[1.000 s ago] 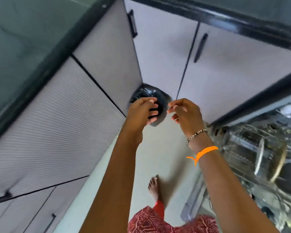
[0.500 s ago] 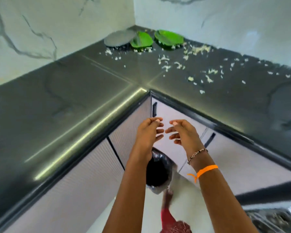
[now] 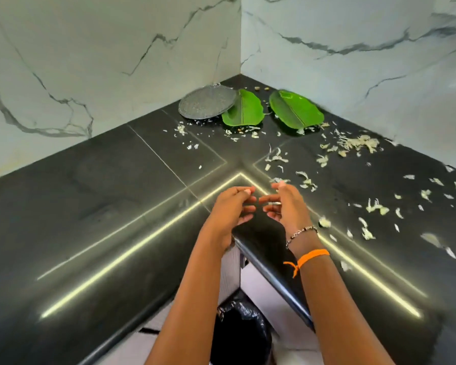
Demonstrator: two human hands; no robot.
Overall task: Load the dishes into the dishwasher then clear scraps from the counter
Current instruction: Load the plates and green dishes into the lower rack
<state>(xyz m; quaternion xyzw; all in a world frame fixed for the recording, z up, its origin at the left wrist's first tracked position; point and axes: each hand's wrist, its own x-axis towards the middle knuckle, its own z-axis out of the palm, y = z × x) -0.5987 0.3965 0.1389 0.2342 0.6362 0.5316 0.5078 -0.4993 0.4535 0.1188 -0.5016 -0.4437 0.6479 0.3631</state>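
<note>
Pale food scraps (image 3: 358, 143) lie scattered over the right side of the black corner counter (image 3: 116, 206). Two green leaf-shaped plates (image 3: 244, 108) (image 3: 296, 110) and a grey speckled round plate (image 3: 207, 104) sit in the far corner. My left hand (image 3: 229, 209) and my right hand (image 3: 284, 204) hover side by side above the counter's inner corner, fingers loosely curled toward each other, holding nothing. A bin with a black liner (image 3: 240, 335) stands on the floor below my forearms.
Marble-patterned walls (image 3: 103, 61) close off the counter at the back on both sides. The counter's front edge (image 3: 271, 277) runs under my right wrist, with white cabinet doors (image 3: 269, 293) beneath it.
The view has lifted from the floor bin and cabinets to the counter. Both hands have risen from over the bin to above the counter's corner, still close together and holding nothing.
</note>
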